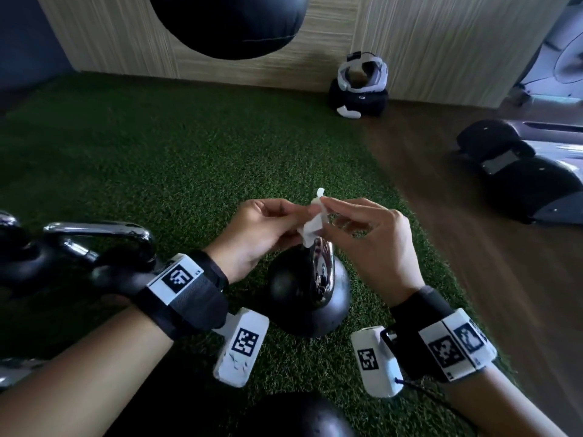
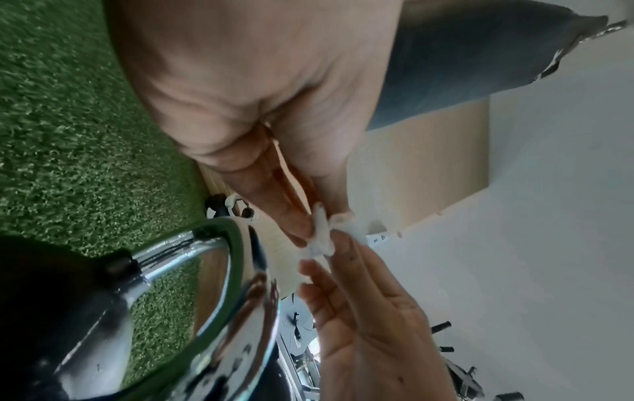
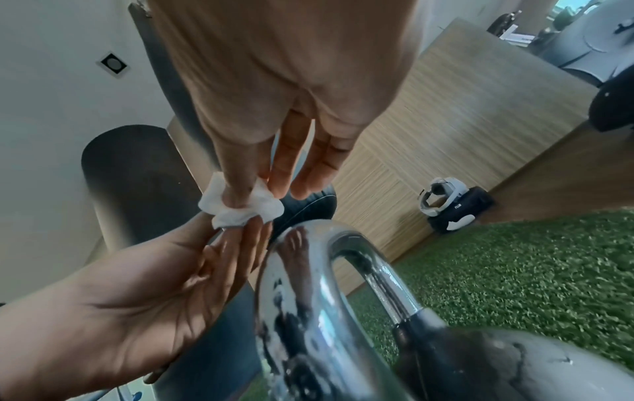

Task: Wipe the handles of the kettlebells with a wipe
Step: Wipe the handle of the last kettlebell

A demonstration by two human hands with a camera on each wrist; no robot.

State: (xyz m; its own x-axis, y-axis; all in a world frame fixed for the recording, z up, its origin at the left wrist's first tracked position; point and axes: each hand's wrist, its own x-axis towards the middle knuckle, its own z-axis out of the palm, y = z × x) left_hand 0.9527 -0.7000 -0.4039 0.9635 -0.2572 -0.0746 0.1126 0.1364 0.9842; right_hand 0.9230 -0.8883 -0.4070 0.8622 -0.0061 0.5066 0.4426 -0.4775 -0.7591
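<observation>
- Turf point(image 1: 157, 159): green mat under everything, wood floor off to the right of the hands.
- Punch bag point(image 1: 227, 23): hangs well above and beyond the grip, not in play.
- Left kettlebell point(image 1: 56, 263): outboard of the left wrist, chrome handle point(image 1: 104, 230) lying roughly level. No wipe on it now.
- Centre kettlebell point(image 1: 303, 294): directly below the grip, upright on the turf. Its chrome handle point(image 3: 309, 285) stands up just under the fingertips; the wipe's lower edge sits right at the handle top. Touching or just clear, head view can't settle it.
- Third black ball point(image 1: 299, 417): near the bottom edge, nearer the body than the grip. Probably another kettlebell; handle not in view.
- Headset point(image 1: 361, 74) on a black case by the far wall: irrelevant.
- Left hand point(image 1: 258, 234): thumb and fingers pinching the left side of the wipe, other fingers loosely extended.
- Right hand point(image 1: 362, 234): thumb and forefinger pinching the wipe's top right, remaining fingers fanned out, relaxed.
- Wipe point(image 3: 236, 203): small, white, crumpled, held between both pinches, off the metal in the wrist views.
- Step, my read: refolding or opening the wipe between passes, not wiping.
- Next move calls for: one hand taking the wipe, wrapping it round the centre handle below, sliding along the arch. Wad is small, so spread it first for coverage.
</observation>
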